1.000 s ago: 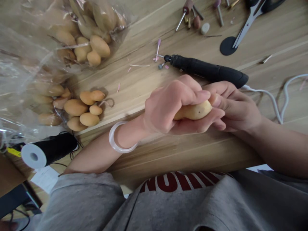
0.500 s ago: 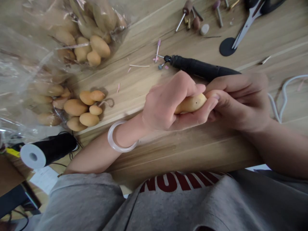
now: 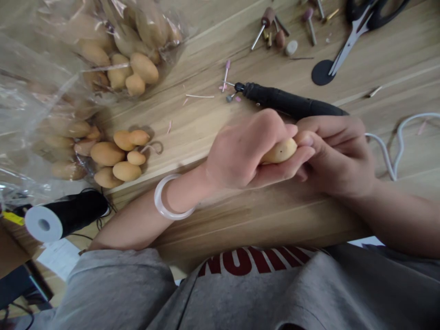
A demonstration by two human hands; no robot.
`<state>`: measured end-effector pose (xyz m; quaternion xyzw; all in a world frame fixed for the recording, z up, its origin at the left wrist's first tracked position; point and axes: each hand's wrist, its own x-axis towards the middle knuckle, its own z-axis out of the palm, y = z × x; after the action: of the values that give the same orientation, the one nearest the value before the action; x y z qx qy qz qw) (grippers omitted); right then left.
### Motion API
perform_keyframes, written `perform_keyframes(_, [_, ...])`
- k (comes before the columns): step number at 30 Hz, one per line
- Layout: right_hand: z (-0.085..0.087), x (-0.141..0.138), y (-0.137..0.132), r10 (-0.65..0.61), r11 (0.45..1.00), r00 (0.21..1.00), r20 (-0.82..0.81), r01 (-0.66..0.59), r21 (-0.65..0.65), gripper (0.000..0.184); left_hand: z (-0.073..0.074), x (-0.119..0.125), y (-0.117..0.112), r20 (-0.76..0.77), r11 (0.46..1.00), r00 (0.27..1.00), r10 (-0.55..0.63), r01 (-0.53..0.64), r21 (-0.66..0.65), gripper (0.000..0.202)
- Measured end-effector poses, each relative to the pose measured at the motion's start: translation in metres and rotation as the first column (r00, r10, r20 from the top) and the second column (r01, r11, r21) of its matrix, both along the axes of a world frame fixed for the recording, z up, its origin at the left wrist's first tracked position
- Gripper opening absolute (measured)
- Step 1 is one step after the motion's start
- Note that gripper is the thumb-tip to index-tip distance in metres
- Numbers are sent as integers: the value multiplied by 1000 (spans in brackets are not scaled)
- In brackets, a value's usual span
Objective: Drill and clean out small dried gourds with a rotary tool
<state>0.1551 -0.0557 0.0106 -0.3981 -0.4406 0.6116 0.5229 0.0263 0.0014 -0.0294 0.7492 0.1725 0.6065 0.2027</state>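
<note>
A small pale yellow gourd (image 3: 282, 150) with a tiny dark spot sits in my left hand (image 3: 240, 149), whose fingers are wrapped round it. Only the gourd's rounded end shows; the rest is hidden in the palm. My right hand (image 3: 338, 153) is closed, with thumb and forefinger pinched at the exposed end of the gourd. Its other fingers are curled under and partly hidden. Just beyond both hands lies a black rotary tool (image 3: 292, 100) with a thin metal bit at its left tip.
Several small gourds (image 3: 108, 153) lie at left, beside clear plastic bags (image 3: 44, 96) of more. Grinding bits (image 3: 267, 18), scissors (image 3: 354, 39) and a black disc (image 3: 322, 72) are at the upper right. A black thread spool (image 3: 80, 208) is lower left; a white cord (image 3: 388, 160) curves at right.
My right hand has shifted a little to the left, and my left hand slightly right and down with the gourd. Less of the gourd's side shows now.
</note>
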Motion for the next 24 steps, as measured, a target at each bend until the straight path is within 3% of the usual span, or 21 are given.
perform_keyframes(3, [1,0,-2,-42,998,998,54,40,44,33,-2,-1,-1,-60,1000,998,-12,13,2,18])
perform_keyframes(9, [-2,-1,1,52,998,996,-76,-54,-23,37,2,-5,-1,-4,999,999,-47,47,-8,18])
perform_keyframes(15, [-1,-1,4,70,995,992,-102,-77,-59,41,2,-5,1,0,999,999,-38,38,4,15])
perform_keyframes(18, [-1,-2,3,69,993,993,-101,-78,-84,43,1,-4,1,5,999,1000,-29,29,34,18])
perform_keyframes(21, [-1,-3,1,89,987,993,-79,-99,-123,44,2,-4,-2,-8,1000,1000,-8,8,-23,18])
perform_keyframes(24, [3,-3,-2,40,998,999,-12,-40,-56,43,3,-4,-4,-47,998,999,18,-21,-55,18])
